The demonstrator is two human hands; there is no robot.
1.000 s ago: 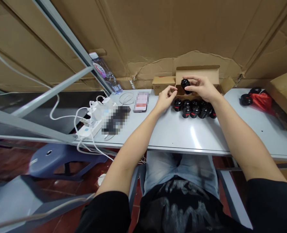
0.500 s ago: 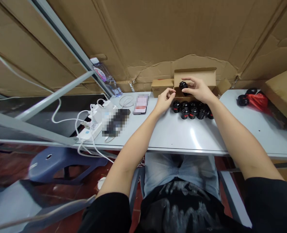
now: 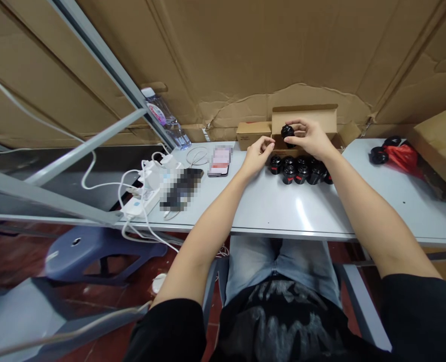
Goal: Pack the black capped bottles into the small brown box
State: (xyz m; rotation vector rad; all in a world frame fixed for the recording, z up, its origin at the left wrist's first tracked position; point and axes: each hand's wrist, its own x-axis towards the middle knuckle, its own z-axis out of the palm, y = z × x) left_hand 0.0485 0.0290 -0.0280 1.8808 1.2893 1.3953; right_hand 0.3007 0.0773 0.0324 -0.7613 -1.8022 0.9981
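Observation:
My right hand (image 3: pixel 312 140) grips a small black knobbed part (image 3: pixel 287 132) between thumb and fingers, above an open cardboard box (image 3: pixel 304 116). The part's ridged top faces up. At the box's front left corner is my left hand (image 3: pixel 258 153), its fingers curled together; whatever they may hold is hidden. Several black cylindrical parts (image 3: pixel 301 173) with red marks stand in rows on the table, in front of the box. My right wrist and forearm cover some of them.
Beside the open box sits a closed small carton (image 3: pixel 253 134). To the left lie a phone (image 3: pixel 219 161), a pixelated dark object (image 3: pixel 181 190) and a power strip (image 3: pixel 140 201) with white cables. A water bottle (image 3: pixel 166 120) leans by the frame. Red plastic (image 3: pixel 404 158) and a larger carton (image 3: pixel 441 146) are at right.
The whole view has shifted very slightly. Both hands keep nearly the same pose, and the black knobbed part stays in my right hand over the box.

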